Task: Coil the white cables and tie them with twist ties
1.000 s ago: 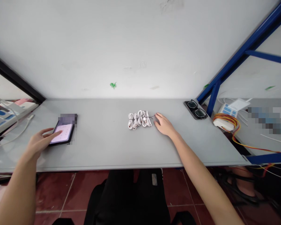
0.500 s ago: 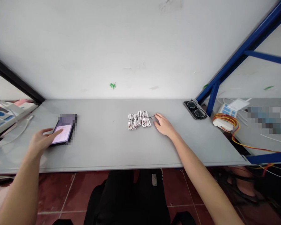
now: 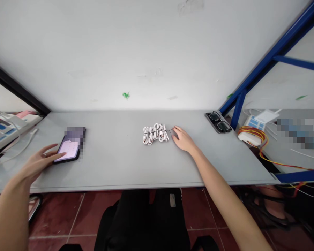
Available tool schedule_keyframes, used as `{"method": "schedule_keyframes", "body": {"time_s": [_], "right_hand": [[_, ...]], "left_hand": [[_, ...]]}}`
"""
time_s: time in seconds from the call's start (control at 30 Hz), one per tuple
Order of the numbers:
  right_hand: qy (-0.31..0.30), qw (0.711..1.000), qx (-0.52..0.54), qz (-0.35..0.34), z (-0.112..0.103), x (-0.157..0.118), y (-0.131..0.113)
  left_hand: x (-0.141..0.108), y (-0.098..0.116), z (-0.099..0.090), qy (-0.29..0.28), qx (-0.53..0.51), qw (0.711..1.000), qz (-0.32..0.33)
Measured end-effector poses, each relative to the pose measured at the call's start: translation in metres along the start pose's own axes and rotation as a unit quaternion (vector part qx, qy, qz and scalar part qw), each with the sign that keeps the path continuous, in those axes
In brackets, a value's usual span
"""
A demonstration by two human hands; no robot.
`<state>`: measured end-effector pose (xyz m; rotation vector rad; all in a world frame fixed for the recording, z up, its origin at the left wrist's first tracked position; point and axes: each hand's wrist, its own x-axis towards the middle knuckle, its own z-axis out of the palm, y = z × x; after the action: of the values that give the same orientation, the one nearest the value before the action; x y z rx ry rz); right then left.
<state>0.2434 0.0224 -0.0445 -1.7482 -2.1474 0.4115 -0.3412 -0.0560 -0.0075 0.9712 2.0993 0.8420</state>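
Observation:
A phone (image 3: 69, 148) lies at the left of the grey table, its screen lit and its far part blurred out. My left hand (image 3: 43, 158) is beside it, thumb over the lower screen and fingers apart along the left edge. Several white cables (image 3: 155, 134), coiled into small bundles, lie in a row at mid-table. A thin black tie (image 3: 170, 130) runs across them and sticks out to the right. My right hand (image 3: 183, 138) rests on the table just right of the bundles, thumb and fingers apart, fingertips at the tie's end.
Glasses with dark lenses (image 3: 219, 122) rest on a dark tray at the back right. Blue frame bars (image 3: 238, 108) rise beyond them. Power strips stand on both sides, with a yellow and red cable (image 3: 253, 134) at right. A wall closes off the back.
My left hand has shifted left and toward me, its thumb sliding down from mid-screen to the lower screen. My right hand and the cables have stayed in place.

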Motion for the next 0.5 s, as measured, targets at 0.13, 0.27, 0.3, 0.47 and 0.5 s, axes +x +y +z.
{"method": "schedule_keyframes", "body": {"time_s": [0.13,0.27,0.3,0.47,0.5], "right_hand": [[-0.001,1.0,-0.002,-0.001,-0.0002,0.0001,-0.0004],[-0.004,1.0,-0.005,0.001,-0.0004,-0.0001,-0.0011],[-0.004,1.0,-0.004,0.001,-0.0003,-0.0002,-0.0011],[0.0,1.0,-0.002,-0.002,0.0001,-0.0003,-0.0005],[-0.001,1.0,-0.002,-0.001,0.0,-0.0003,-0.0006]], "left_hand": [[-0.0005,0.0008,-0.0003,-0.006,-0.018,1.0,-0.01],[-0.0013,0.0007,-0.001,0.004,-0.016,1.0,-0.005],[-0.0011,0.0005,-0.0012,0.003,-0.015,1.0,-0.005],[0.0014,0.0019,0.0015,0.017,-0.001,1.0,0.002],[0.0015,0.0035,0.0031,0.038,0.012,0.999,0.002]]}}
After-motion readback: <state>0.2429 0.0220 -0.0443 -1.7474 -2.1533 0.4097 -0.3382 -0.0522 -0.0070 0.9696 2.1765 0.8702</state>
